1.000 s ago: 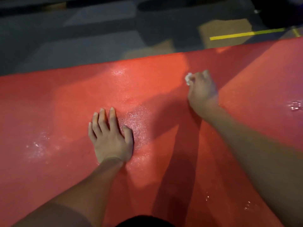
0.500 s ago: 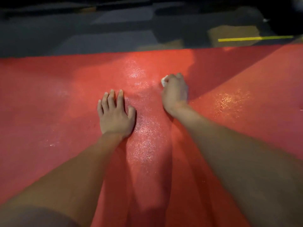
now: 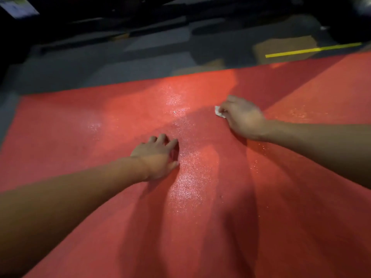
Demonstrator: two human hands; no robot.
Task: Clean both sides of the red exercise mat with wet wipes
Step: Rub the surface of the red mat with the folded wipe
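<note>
Wiping the upper face of the red exercise mat [image 3: 200,217] spread across the floor, left hand [image 3: 158,155] resting near centre with fingers loosely spread, right hand [image 3: 243,117] pinching a crumpled wet wipe [image 3: 218,112] farther right; next, likely sweeping toward unwiped patches.

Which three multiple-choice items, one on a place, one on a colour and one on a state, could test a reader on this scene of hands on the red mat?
1. Where is the crumpled white wet wipe?
A. in the right hand
B. under the left hand
C. on the grey floor

2. What colour is the floor line beyond the mat?
A. blue
B. yellow
C. white

3. How is the left hand?
A. clenched
B. holding a wipe
C. fingers straight, pressing the mat

Answers: A, the right hand pinches the wipe; B, the line is yellow; C, the left hand rests on the red foam mat.
</note>
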